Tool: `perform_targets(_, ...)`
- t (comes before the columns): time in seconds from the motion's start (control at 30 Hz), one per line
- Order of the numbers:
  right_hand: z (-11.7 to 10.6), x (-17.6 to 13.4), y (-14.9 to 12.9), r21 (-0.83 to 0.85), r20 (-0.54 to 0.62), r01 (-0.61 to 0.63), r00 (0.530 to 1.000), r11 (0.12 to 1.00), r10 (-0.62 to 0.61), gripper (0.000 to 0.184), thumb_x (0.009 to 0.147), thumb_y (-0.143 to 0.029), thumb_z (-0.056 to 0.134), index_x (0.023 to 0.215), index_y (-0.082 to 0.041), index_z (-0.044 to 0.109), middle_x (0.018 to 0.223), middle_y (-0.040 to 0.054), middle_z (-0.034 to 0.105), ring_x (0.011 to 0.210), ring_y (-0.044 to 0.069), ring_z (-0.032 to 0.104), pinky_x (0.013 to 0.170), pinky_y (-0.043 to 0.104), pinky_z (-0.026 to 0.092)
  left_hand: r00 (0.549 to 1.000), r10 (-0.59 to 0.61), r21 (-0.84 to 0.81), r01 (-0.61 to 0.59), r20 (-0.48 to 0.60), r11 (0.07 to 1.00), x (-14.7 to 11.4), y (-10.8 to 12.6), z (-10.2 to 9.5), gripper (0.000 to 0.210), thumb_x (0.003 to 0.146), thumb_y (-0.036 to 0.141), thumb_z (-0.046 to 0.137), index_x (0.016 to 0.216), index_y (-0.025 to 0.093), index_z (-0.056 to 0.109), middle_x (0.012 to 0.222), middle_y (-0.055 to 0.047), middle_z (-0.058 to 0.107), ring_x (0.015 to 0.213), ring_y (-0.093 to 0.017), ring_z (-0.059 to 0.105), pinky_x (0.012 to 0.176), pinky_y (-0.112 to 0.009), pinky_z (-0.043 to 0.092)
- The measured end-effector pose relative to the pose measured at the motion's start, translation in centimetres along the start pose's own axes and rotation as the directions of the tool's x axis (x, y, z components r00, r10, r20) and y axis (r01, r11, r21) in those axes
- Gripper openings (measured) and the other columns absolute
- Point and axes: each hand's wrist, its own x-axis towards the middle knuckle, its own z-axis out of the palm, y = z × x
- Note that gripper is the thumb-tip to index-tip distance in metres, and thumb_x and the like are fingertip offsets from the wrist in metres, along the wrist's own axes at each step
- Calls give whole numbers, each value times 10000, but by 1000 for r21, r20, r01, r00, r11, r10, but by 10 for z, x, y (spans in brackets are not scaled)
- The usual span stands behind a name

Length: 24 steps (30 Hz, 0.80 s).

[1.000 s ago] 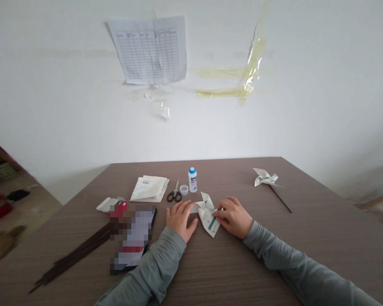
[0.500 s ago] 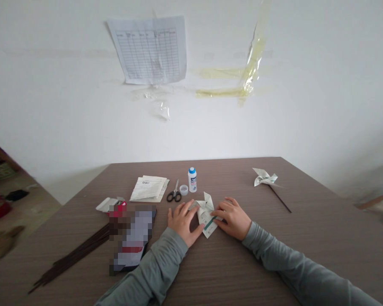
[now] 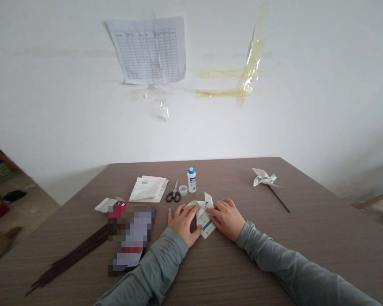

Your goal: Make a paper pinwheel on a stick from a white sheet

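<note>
Folded paper piece (image 3: 204, 217) flat on the worktop (image 3: 274, 255) near scissors (image 3: 173, 194) and glue bottle (image 3: 191, 179), pinned under left hand (image 3: 182, 221) and right hand (image 3: 227, 218), fingers spread: probably light, floppy, easily creased, best gripped at folded edges.

The person wore a long-sleeved top of plain grey-green cloth, soft and matte, with no print, stripe or button showing. The left sleeve (image 3: 153, 272) entered from about 7 o'clock and the right sleeve (image 3: 293, 272) from about 4 o'clock. Each sleeve ran down to the wrist and ended in a plain cuff of the same cloth. The fabric gathered in loose folds along both forearms, most thickly near the left cuff. The left hand (image 3: 182, 223) and the right hand (image 3: 227, 219) were bare, with no glove, ring, watch or band visible; the fingers (image 3: 217, 208) showed short nails.
</note>
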Motion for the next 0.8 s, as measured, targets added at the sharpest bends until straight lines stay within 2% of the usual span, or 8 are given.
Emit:
perform_targets(0.17, 2, 5, -4, -6, 57, -64, 996, 998, 65, 280, 1224, -224, 756, 1363, -325, 978, 1183, 90, 883, 1162, 318, 849, 1134, 488, 634, 1000, 6, 5, -6, -9, 1000, 0, -1, 1, 723, 1049, 220, 910, 1749, 391, 858, 1831, -106, 842, 1779, -557, 663, 1533, -984, 381)
perform_targets(0.27, 4, 4, -4, 12, 23, -53, 998, 999, 53, 264, 1229, -226, 743, 1328, -306, 975, 1180, 95, 886, 1143, 320, 848, 1124, 488, 626, 1000, 4, 8, -4, -20, 1000, 0, -3, 3, 711, 1047, 234, 915, 1738, 393, 865, 1829, -108, 842, 1771, -563, 666, 1525, -995, 382)
perform_targets(0.5, 10, -5, 3, 70, -12, -54, 998, 996, 55, 268, 1228, -257, 813, 1411, -331, 995, 1107, 69, 852, 1055, 288, 830, 1097, 471, 606, 1000, -2, 28, 2, 23, 1000, 5, -11, 5, 739, 1031, 315, 940, 1752, 451, 851, 1849, -93, 830, 1778, -557, 651, 1532, -951, 406)
perform_targets(0.7, 16, -10, 13, 120, -104, 6, 995, 993, 6, 301, 1269, -268, 759, 1416, -358, 1006, 1030, 37, 877, 975, 243, 833, 1190, 488, 621, 998, 1, 15, -2, 66, 1000, 5, -12, 3, 716, 1066, 354, 891, 1779, 406, 839, 1883, -107, 801, 1796, -573, 621, 1535, -981, 364)
perform_targets(0.8, 17, -11, 18, 182, -112, -16, 993, 983, 37, 332, 1282, -265, 711, 1420, -342, 1003, 979, 33, 897, 921, 245, 854, 1208, 501, 652, 1000, -1, 20, 0, 32, 1000, 3, -11, 4, 713, 1058, 327, 873, 1767, 399, 846, 1867, -110, 812, 1786, -564, 628, 1531, -971, 377)
